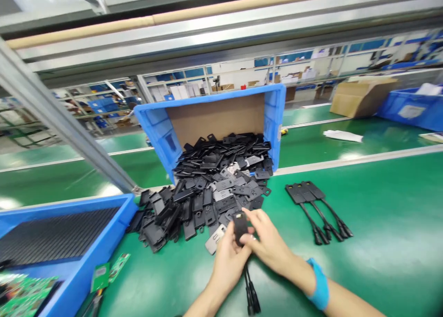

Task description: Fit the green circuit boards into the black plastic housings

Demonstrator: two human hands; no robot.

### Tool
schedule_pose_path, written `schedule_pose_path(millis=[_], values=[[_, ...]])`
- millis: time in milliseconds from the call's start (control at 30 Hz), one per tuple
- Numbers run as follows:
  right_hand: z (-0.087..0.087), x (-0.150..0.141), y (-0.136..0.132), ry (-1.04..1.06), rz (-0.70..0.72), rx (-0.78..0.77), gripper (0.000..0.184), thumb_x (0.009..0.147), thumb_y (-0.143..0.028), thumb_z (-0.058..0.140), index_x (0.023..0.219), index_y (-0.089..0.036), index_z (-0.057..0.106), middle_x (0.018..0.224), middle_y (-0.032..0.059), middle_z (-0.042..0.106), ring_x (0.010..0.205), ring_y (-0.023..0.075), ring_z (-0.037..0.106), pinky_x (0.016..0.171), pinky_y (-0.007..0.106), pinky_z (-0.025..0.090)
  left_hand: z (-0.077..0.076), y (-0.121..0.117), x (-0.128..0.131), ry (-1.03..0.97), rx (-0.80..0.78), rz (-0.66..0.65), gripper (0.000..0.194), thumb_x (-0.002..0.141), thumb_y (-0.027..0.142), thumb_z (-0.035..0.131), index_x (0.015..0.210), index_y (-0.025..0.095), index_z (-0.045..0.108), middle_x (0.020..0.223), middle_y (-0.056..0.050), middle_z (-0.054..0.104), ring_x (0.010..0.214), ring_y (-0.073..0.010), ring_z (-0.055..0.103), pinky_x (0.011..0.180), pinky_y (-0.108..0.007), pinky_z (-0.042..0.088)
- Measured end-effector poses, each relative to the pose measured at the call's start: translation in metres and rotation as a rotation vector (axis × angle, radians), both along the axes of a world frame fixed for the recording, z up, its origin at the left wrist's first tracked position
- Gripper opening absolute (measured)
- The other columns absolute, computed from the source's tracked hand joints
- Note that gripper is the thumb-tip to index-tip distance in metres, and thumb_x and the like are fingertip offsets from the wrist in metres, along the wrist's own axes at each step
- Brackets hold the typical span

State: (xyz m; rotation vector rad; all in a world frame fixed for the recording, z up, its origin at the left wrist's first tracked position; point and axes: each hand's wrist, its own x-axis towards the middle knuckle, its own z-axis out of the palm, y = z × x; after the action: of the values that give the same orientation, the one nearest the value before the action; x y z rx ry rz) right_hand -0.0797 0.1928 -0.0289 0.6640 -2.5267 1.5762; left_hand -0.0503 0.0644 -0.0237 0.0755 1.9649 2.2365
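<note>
Between my two hands, near the middle front of the green table, is a small black plastic case with black cables hanging down toward me. My left hand grips its lower left side. My right hand, below a blue wristband, closes on its right side with thumb and fingers. Just beyond lies a heap of loose black case covers, spilling from a tipped blue bin. Several finished-looking black cases with cables lie in a row to the right.
At left stands a blue tray with black strips and green circuit boards; a board with wires hangs at its edge. A metal post slants behind it. Farther back are a white glove, a cardboard box and another blue bin.
</note>
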Motion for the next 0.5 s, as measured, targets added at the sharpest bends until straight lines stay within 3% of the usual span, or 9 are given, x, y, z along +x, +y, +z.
schedule_pose_path(millis=[67,167,267,367,433,500], values=[[0.003,0.006,-0.002,0.176,-0.010,0.193,0.062,0.084,-0.031,0.058,0.139,-0.013,0.035,0.111,0.0129,0.050,0.102,0.0264,0.045,0.091,0.043,0.043,-0.004,-0.002,0.000,0.003,0.051,0.009,0.091,0.066,0.030,0.075,0.140,0.021,0.023,0.126,-0.015,0.054,0.095,-0.0220,0.064,0.088,-0.033,0.052],[0.022,0.005,0.008,0.186,-0.058,0.351,0.057,0.090,-0.024,0.049,0.141,-0.008,0.029,0.110,0.0147,0.051,0.101,0.0244,0.047,0.090,0.039,0.045,-0.007,-0.004,0.002,-0.014,0.029,-0.076,0.111,0.066,0.035,0.078,0.146,0.024,0.001,0.130,-0.017,0.051,0.107,-0.0259,0.059,0.090,-0.034,0.050],[0.059,-0.010,0.045,0.090,-0.263,0.543,0.039,0.095,-0.024,0.043,0.131,-0.010,0.043,0.102,0.0106,0.056,0.089,0.0184,0.054,0.080,0.027,0.047,-0.003,-0.006,0.003,0.026,-0.014,-0.090,0.097,0.073,0.041,0.072,0.146,0.029,0.009,0.133,-0.014,0.050,0.115,-0.0260,0.053,0.088,-0.031,0.050],[0.086,-0.029,0.104,0.030,-0.484,0.747,0.020,0.094,-0.022,0.043,0.099,-0.012,0.060,0.090,0.0090,0.057,0.083,0.0184,0.056,0.078,0.027,0.044,0.002,-0.008,0.003,0.051,-0.048,-0.039,0.086,0.074,0.046,0.070,0.142,0.029,0.022,0.131,-0.013,0.051,0.109,-0.0242,0.057,0.082,-0.028,0.051],[0.088,-0.041,0.144,-0.014,-0.606,0.817,0.021,0.093,-0.018,0.043,0.091,-0.009,0.061,0.085,0.0122,0.056,0.078,0.0206,0.057,0.075,0.030,0.044,0.003,-0.009,0.002,0.067,-0.051,-0.025,0.082,0.073,0.047,0.071,0.139,0.028,0.027,0.128,-0.013,0.053,0.100,-0.0230,0.061,0.077,-0.028,0.051],[0.077,-0.051,0.176,-0.060,-0.693,0.881,0.020,0.090,-0.014,0.044,0.093,-0.005,0.061,0.089,0.0165,0.056,0.077,0.0226,0.058,0.072,0.032,0.043,0.003,-0.008,0.002,0.078,-0.056,-0.019,0.080,0.072,0.047,0.071,0.137,0.027,0.029,0.124,-0.013,0.055,0.092,-0.0212,0.063,0.073,-0.027,0.051]])
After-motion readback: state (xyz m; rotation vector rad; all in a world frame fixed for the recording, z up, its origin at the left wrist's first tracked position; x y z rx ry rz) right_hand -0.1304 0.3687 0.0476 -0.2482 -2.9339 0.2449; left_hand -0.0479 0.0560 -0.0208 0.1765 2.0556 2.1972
